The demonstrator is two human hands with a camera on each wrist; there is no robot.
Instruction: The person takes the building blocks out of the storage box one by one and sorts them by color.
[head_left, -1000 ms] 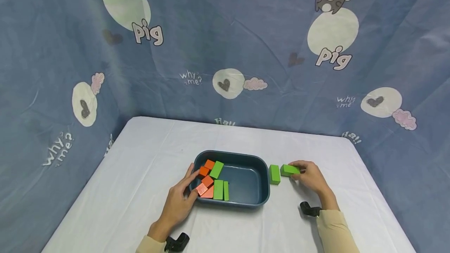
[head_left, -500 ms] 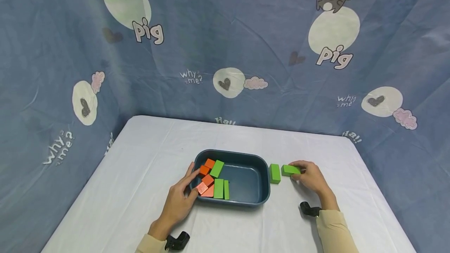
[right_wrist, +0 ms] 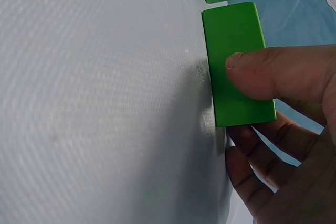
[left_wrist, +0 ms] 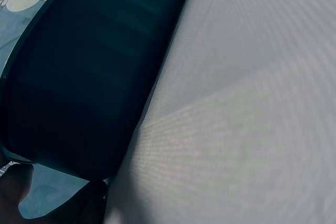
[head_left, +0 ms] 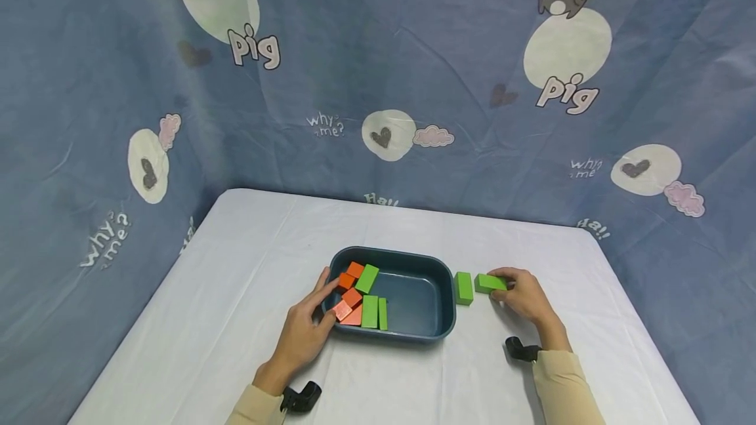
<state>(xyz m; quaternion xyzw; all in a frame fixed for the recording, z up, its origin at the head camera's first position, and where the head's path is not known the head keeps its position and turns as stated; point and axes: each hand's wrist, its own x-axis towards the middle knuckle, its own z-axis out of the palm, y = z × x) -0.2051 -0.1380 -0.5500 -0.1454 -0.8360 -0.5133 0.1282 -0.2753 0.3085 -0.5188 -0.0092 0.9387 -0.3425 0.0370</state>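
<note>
A dark blue-green rectangular tray point(head_left: 416, 336) stands mid-table, with several orange-red blocks point(head_left: 352, 298) and several green blocks point(head_left: 369, 311) in its left half. My left hand point(head_left: 302, 328) holds the tray's left end, thumb and fingers at the rim; the left wrist view shows two dark digits against the tray wall point(left_wrist: 79, 77). To the tray's right, a green block point(head_left: 464, 288) sits close beside the wall. My right hand point(head_left: 525, 296) pinches another green block point(right_wrist: 239, 30) on the table, thumb across its near face. Its far-side fingers are partly hidden in the right wrist view.
A white cloth point(head_left: 266, 267) covers the table. Behind and at the sides hangs a blue printed curtain point(head_left: 331, 71). A black wrist camera point(head_left: 302, 397) sits at the left wrist and a second black camera point(head_left: 521, 349) at the right.
The head view has shifted slightly, lifting the table a little in the picture. Both hands, the tray and the blocks keep the same places relative to one another.
</note>
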